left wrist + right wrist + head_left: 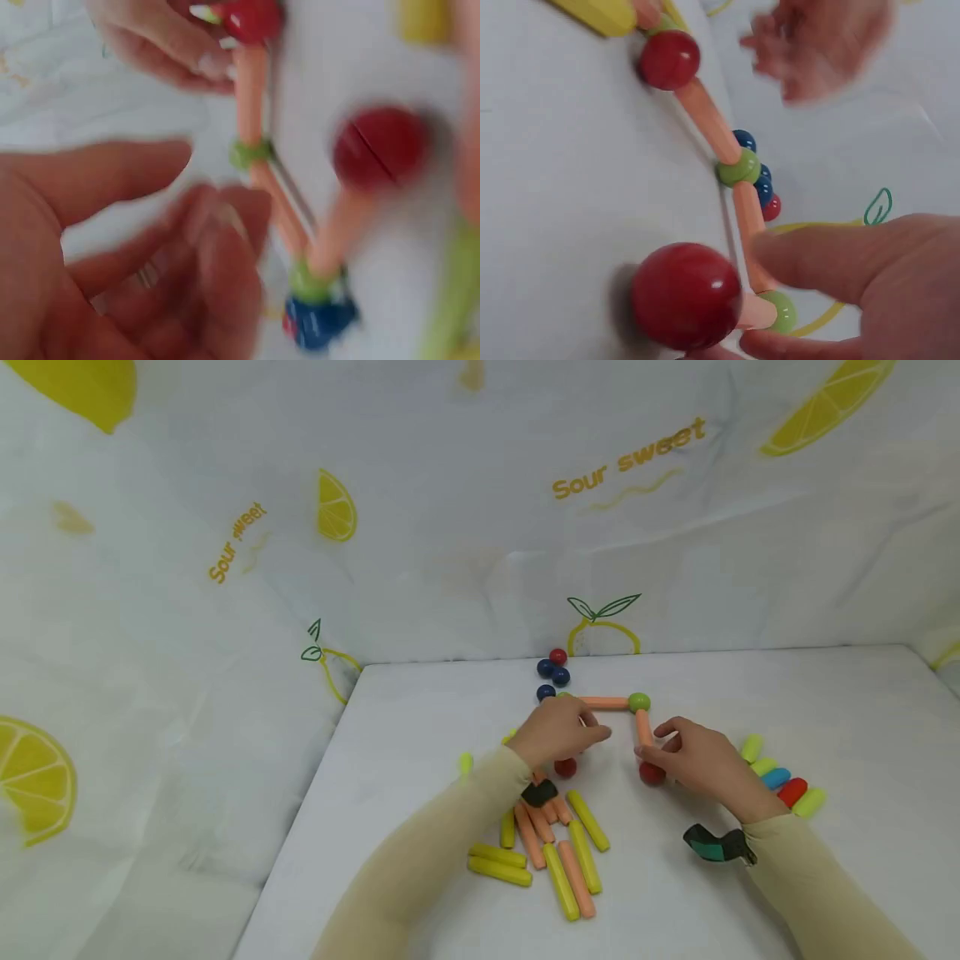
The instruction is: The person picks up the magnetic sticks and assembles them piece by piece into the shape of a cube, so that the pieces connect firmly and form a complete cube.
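An orange stick point(606, 702) runs to a green ball point(639, 702) at the far right corner. From there a second orange stick point(643, 727) comes forward to a red ball point(652, 774). My right hand point(701, 760) is at this stick and ball, thumb and forefinger apart around them. My left hand point(562, 731) hovers over the left side with nothing between its parted fingers. Beneath it shows another red ball point(566, 767); an orange stick point(709, 124) joins it to the far left green ball point(739, 168), which my left hand mostly hides in the head view.
Several blue balls point(546, 667) and a red ball point(558, 656) sit at the back edge. Yellow sticks point(500, 870) and orange sticks point(576, 878) lie loose in front. Short yellow-green, blue point(776, 778) and red pieces point(792, 792) lie right of my right hand.
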